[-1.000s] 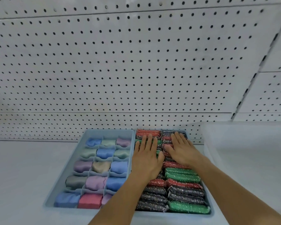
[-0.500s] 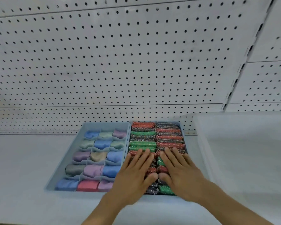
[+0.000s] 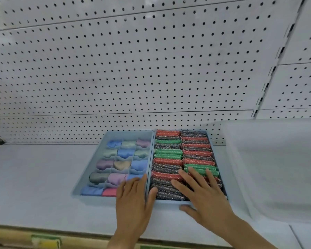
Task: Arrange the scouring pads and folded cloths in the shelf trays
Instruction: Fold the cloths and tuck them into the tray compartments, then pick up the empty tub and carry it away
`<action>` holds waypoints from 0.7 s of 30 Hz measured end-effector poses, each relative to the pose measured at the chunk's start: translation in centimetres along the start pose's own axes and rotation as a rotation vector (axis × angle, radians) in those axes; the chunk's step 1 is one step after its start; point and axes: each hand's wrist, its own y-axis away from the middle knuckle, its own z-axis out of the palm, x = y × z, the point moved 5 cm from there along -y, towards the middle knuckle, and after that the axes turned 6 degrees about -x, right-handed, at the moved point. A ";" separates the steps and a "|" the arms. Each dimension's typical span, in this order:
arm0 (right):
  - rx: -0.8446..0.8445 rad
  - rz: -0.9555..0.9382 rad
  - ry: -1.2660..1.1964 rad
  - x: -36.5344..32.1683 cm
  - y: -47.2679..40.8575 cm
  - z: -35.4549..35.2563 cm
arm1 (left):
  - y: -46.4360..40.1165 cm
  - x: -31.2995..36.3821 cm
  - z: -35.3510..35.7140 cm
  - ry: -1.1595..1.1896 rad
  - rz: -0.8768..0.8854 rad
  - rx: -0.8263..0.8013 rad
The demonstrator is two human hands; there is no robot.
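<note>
— Where are the hands sitting now?

— I am seeing my right hand (image 3: 203, 193) lying flat, with the fingers spread wide, on the scouring pads (image 3: 183, 159) at the near end of the right tray (image 3: 213, 146). It is holding nothing; the thumb is hanging over the front rim. My left hand (image 3: 133, 200) is also flat, fingers straight and together, resting across the near corner of the left tray (image 3: 90, 177), just beside the wall that the two trays are sharing.

— And the cloths?

— The folded cloths (image 3: 118, 164) are sitting in small compartments, ahead of the left fingertips and to their left. One or two are hiding under that hand, I cannot tell how many.

— How are the pads going to handle?

— I am judging them light and springy, with a rough glittering surface, so they are not slipping but they may catch on each other. They are standing packed in two rows. I am thinking to pinch one by its long edges and pull it straight up. The cloths look soft and limp; I would take each by the whole fold, otherwise it is opening.
</note>
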 end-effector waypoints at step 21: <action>0.167 0.732 -0.166 7.5 7.4 -5.6 | 0.6 1.3 0.6 -0.110 0.258 -0.144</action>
